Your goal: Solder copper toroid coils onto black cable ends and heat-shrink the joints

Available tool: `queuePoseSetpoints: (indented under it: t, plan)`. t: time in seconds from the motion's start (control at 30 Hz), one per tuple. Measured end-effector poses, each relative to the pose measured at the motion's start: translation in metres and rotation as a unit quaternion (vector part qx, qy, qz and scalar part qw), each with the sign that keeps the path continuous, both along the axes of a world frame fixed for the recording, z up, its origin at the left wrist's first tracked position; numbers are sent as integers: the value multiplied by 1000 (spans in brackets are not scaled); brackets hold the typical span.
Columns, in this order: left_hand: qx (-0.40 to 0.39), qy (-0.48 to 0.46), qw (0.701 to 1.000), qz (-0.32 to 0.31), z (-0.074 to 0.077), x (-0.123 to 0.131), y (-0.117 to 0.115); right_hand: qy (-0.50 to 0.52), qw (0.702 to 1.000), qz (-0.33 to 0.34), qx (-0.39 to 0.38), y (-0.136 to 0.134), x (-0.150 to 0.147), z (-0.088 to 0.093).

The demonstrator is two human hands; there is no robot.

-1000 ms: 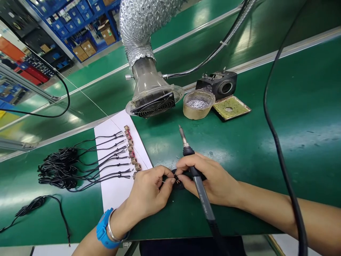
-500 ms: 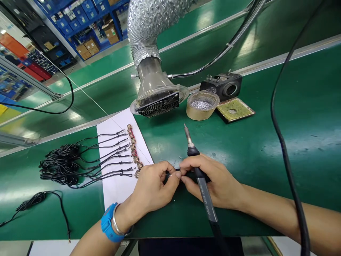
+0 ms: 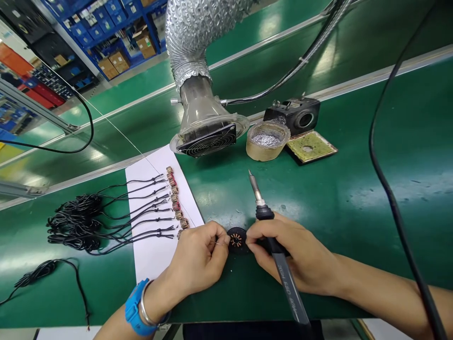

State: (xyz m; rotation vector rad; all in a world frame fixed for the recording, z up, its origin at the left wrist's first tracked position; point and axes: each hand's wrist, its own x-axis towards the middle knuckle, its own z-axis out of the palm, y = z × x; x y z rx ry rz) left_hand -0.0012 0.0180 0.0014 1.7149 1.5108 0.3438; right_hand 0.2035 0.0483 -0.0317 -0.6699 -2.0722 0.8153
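My right hand (image 3: 297, 252) is closed round a soldering iron (image 3: 285, 269), whose bare metal tip points up and away over the table. My left hand (image 3: 201, 259) is pinched, with thin solder wire (image 3: 220, 243) showing at its fingertips. Between both hands lies a round black disc (image 3: 236, 240) with a ring of copper-coloured parts in its middle. Fingertips of each hand meet its edges. Left of my left hand, a white sheet (image 3: 152, 262) carries a row of small brassy parts (image 3: 174, 198) and the ends of several black cables (image 3: 141, 208).
A fume extractor hood (image 3: 207, 134) on a silver duct (image 3: 191, 38) hangs over the table. Behind the iron stand a round tub (image 3: 267, 150), a black iron holder (image 3: 295, 115) and a yellow sponge (image 3: 311, 147). Coiled cables (image 3: 76, 222) lie left; a black cord (image 3: 387, 189) hangs at right.
My hands have moved slightly apart, and the black disc between them now shows its face with the copper-coloured ring. The soldering iron has shifted a little right and toward me.
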Motion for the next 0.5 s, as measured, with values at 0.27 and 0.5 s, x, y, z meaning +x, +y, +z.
queuePoseSetpoints:
  t: [0.27, 0.5]
  plan:
    - [34, 51, 997, -57, 4, 3, 0, -5, 1000, 5, 0, 4, 2, 2]
    - [23, 67, 996, -62, -4, 7, -1, 11, 999, 51, 9, 3, -3, -8]
